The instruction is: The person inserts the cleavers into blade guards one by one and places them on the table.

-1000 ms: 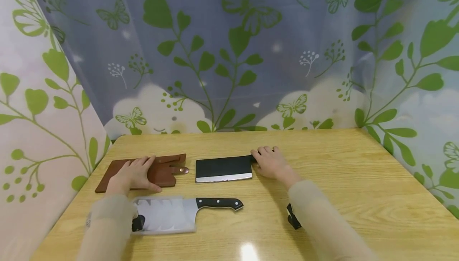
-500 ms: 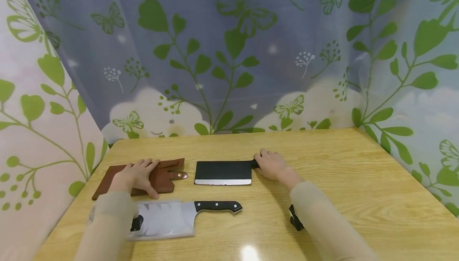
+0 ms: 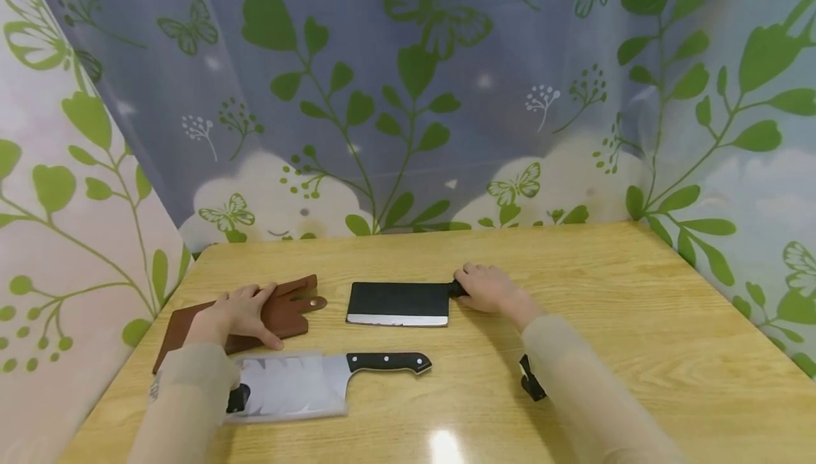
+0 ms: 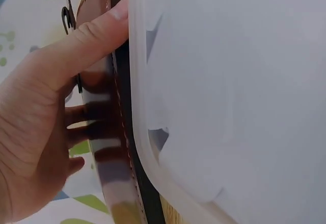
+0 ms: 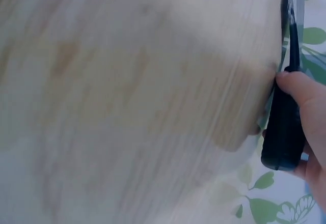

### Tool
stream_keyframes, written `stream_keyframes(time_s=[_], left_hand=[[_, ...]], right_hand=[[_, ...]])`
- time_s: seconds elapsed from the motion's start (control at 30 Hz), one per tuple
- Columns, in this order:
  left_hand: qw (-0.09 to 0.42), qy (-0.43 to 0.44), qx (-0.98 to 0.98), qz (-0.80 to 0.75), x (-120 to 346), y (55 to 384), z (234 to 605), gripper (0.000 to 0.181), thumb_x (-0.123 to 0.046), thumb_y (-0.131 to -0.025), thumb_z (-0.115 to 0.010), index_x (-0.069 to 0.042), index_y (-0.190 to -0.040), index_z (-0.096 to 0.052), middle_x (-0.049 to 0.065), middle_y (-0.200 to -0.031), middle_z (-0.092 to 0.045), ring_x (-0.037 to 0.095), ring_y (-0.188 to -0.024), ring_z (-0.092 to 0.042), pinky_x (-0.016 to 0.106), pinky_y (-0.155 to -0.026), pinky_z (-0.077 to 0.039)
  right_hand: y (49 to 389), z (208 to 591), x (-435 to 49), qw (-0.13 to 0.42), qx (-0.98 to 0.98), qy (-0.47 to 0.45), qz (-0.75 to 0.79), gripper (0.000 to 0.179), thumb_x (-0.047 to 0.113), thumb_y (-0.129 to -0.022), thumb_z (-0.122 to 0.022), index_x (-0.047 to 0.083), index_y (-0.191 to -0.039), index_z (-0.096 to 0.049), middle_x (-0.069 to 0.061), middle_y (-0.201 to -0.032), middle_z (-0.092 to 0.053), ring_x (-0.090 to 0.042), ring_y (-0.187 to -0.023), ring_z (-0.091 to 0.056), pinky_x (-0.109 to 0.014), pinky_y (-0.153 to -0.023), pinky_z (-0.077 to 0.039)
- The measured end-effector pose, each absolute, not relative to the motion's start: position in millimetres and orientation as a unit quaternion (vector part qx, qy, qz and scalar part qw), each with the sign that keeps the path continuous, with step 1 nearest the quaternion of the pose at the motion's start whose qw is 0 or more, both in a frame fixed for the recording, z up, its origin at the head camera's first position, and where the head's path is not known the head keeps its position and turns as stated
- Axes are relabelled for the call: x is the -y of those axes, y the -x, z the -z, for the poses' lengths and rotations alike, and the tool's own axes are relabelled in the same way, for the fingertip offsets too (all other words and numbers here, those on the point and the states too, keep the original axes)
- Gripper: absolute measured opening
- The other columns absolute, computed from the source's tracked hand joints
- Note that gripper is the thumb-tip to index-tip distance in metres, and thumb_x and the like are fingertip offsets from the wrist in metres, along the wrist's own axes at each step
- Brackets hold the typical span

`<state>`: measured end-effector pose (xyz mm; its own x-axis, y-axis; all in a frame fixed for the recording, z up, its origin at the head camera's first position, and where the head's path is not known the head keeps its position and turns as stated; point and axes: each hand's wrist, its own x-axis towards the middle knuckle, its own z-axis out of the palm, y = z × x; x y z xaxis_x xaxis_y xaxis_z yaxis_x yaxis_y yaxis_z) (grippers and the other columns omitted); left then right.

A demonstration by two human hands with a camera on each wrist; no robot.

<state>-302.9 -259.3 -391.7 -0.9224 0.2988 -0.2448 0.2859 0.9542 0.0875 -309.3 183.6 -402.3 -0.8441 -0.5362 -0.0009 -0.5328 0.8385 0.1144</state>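
On my feed, near knife (image 3: 389, 361) has its clear cover (image 3: 287, 386) on. Beyond: L hand (image 3: 236, 317), fingers spread, on brown sheath (image 3: 287, 319); R hand (image 3: 487, 288) grips black cleaver (image 3: 398, 301) by handle, flat on tbl (image 3: 612, 294), R of sheath. I'd judge: 1 blade covered, 1 bare.

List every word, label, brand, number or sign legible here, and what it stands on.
No legible text anywhere.
Bare cleaver, covered cleaver, brown sheath: no lettering visible.
Grey marking beside the left sleeve: too small to read.
Curtain: leaf and butterfly prints, no lettering.
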Motion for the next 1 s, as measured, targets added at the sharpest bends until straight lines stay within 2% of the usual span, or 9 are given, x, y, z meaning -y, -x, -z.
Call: stream_keyframes(time_s=[0.17,0.33,0.5,0.63,1.0], left_hand=[[0.091,-0.143,-0.985,-0.021,262,301,396,0.126,-0.073,-0.054,-0.070,0.009,-0.140,-0.028,0.038,-0.124,-0.040,0.057,-0.113,-0.036,0.065,-0.092,-0.026],[0.037,-0.139,-0.990,-0.002,264,300,398,0.126,-0.075,-0.054,-0.068,0.007,-0.140,-0.028,0.037,-0.121,-0.041,0.057,-0.108,-0.039,0.067,-0.089,-0.027],[-0.015,-0.156,-0.988,0.007,264,300,393,0.128,-0.077,-0.052,-0.068,0.006,-0.141,-0.029,0.035,-0.121,-0.041,0.054,-0.111,-0.040,0.066,-0.091,-0.027],[-0.041,-0.178,-0.983,0.008,261,297,387,0.126,-0.075,-0.053,-0.068,0.006,-0.141,-0.028,0.033,-0.122,-0.040,0.049,-0.113,-0.040,0.065,-0.092,-0.027],[-0.099,-0.242,-0.965,0.029,236,277,369,0.127,-0.072,-0.051,-0.072,0.008,-0.139,-0.029,0.031,-0.128,-0.040,0.047,-0.117,-0.039,0.060,-0.096,-0.028]], right_hand=[[310,399,-188,0.002,0.952,-0.304,0.042,0.038,0.032,-0.090,-0.061,0.005,-0.116,-0.055,-0.012,-0.102,-0.057,-0.027,-0.092,-0.058,-0.042,-0.077,-0.047],[305,395,-194,0.025,0.947,-0.321,-0.012,0.038,0.031,-0.090,-0.061,0.005,-0.117,-0.055,-0.009,-0.100,-0.058,-0.022,-0.084,-0.056,-0.038,-0.070,-0.045],[296,392,-201,0.072,0.933,-0.348,-0.051,0.036,0.027,-0.087,-0.065,0.002,-0.111,-0.057,-0.009,-0.096,-0.059,-0.018,-0.076,-0.054,-0.033,-0.063,-0.042],[289,391,-210,0.101,0.929,-0.351,-0.067,0.033,0.023,-0.085,-0.068,0.003,-0.109,-0.058,-0.009,-0.097,-0.060,-0.018,-0.076,-0.054,-0.032,-0.060,-0.041],[276,370,-231,0.137,0.926,-0.343,-0.083,0.034,0.021,-0.083,-0.069,0.003,-0.110,-0.059,-0.009,-0.095,-0.060,-0.020,-0.078,-0.057,-0.034,-0.061,-0.045]])
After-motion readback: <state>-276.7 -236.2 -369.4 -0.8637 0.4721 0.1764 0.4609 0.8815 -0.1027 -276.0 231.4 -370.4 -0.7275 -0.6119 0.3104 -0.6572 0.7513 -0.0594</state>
